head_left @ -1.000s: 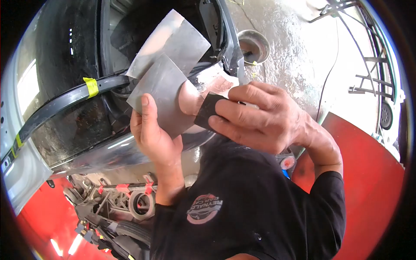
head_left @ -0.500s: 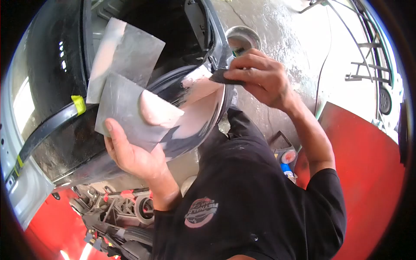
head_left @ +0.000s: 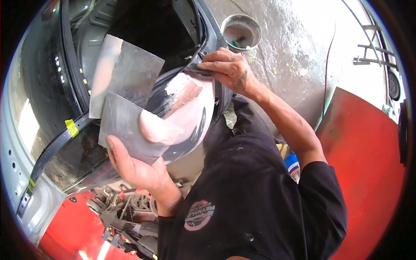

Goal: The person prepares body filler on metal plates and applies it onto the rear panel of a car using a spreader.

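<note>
A dark, flat spreader (head_left: 195, 69), half hidden by the right hand (head_left: 227, 70) whose fingers pinched it, stood at the far end of a curved, pink-smeared car panel (head_left: 201, 123). The left hand (head_left: 138, 169), fingers mostly hidden underneath, gripped a smooth gray plate (head_left: 121, 128) heaped with creamy paste (head_left: 157, 129).

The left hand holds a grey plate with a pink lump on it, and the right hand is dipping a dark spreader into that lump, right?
The dipping is wrong: in the head view, the right hand has the dark spreader at the pink-smeared car panel, apart from the pink lump. The left hand does hold the grey plate.
</note>
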{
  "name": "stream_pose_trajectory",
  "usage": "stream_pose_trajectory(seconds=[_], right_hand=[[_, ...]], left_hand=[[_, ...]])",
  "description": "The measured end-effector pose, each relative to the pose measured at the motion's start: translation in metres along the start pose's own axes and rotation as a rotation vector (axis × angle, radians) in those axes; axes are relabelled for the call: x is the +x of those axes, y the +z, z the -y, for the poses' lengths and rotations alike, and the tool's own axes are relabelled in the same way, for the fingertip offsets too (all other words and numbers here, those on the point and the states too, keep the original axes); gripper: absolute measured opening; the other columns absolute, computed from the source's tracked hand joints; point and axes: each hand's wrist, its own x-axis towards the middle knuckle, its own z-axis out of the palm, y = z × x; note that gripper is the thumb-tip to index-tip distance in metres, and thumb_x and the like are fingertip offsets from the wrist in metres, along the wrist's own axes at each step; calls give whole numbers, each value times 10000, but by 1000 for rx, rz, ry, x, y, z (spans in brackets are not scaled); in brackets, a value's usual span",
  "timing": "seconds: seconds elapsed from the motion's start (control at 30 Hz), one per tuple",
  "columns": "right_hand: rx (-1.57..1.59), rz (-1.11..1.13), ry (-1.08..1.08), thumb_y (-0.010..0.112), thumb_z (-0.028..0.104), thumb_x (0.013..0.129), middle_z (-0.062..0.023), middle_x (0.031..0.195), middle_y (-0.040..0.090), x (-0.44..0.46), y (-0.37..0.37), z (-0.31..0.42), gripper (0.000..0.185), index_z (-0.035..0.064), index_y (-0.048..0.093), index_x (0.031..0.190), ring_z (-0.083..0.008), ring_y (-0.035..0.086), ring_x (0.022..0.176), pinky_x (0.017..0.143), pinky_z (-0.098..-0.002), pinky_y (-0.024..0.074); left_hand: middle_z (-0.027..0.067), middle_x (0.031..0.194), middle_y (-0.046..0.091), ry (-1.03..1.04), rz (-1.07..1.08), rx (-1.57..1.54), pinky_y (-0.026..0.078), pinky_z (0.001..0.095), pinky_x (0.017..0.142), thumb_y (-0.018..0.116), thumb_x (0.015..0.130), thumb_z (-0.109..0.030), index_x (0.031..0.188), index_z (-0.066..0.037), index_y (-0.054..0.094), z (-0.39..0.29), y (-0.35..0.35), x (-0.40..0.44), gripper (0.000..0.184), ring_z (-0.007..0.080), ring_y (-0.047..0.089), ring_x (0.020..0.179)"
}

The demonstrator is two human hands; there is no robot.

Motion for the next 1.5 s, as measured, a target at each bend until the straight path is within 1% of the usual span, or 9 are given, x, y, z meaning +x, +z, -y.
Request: stream_pose_trajectory(seconds=[0.27,0.47,0.67,1.1,1.23,1.33,1.37,1.47,1.5], right_hand=[[14,178,-51,733,-55,767,-120,1126,730,10,-13,-1,343,41,789,1092,-297,698,984,889,-383,576],[11,34,2,720,-74,746,-124,1107,731,5,-8,-4,373,39,786,1096,-297,701,1000,894,-381,576],[42,108,-57,721,-69,747,-123,1099,728,7,-2,-7,380,40,781,1106,-291,702,1008,887,-381,579],[-66,64,-73,742,-57,720,-127,1080,715,18,-17,14,378,31,776,1086,-304,690,968,853,-397,575],[-73,199,-120,729,-57,754,-137,1082,718,28,-24,28,347,21,757,1091,-317,691,951,853,-400,565],[55,144,-13,718,-37,801,-146,1067,724,34,-39,35,306,18,748,1100,-324,690,943,849,-405,566],[57,137,17,698,3,856,-143,1012,739,35,-41,36,264,4,734,1118,-285,704,890,818,-382,566],[206,170,434,699,53,874,-138,957,744,35,-42,51,264,-11,725,1129,-216,706,825,773,-347,558],[209,170,462,673,88,891,-132,888,741,36,-40,49,270,-20,720,1134,-165,689,779,735,-319,542]], left_hand=[[227,1444,543,-3,-41,57,401,469,1155,576,1045,-298,1424,100,491,2,6,-4,557,331,544,1331],[224,1429,554,-11,12,22,409,467,1147,590,1038,-316,1425,99,490,3,3,-2,575,327,555,1319],[219,1428,555,-10,-16,49,407,464,1146,589,1039,-318,1421,98,494,3,4,-3,573,322,556,1318],[202,1415,568,-28,29,19,413,462,1134,574,1045,-325,1415,82,513,1,-5,4,553,314,561,1306],[200,1404,575,-44,39,-3,421,463,1127,575,1042,-322,1412,81,516,2,-7,7,550,317,572,1294],[199,1396,580,-49,33,-16,433,466,1118,577,1040,-318,1409,81,518,3,-9,10,547,318,577,1288],[198,1393,581,-50,35,-22,436,466,1115,577,1039,-317,1409,80,518,3,-9,11,545,318,579,1287],[197,1391,583,-40,56,-14,444,467,1110,580,1039,-317,1408,78,520,1,-7,13,543,319,582,1284],[198,1392,582,-41,61,-24,444,466,1110,581,1039,-317,1409,78,519,0,-8,14,545,318,582,1283]])
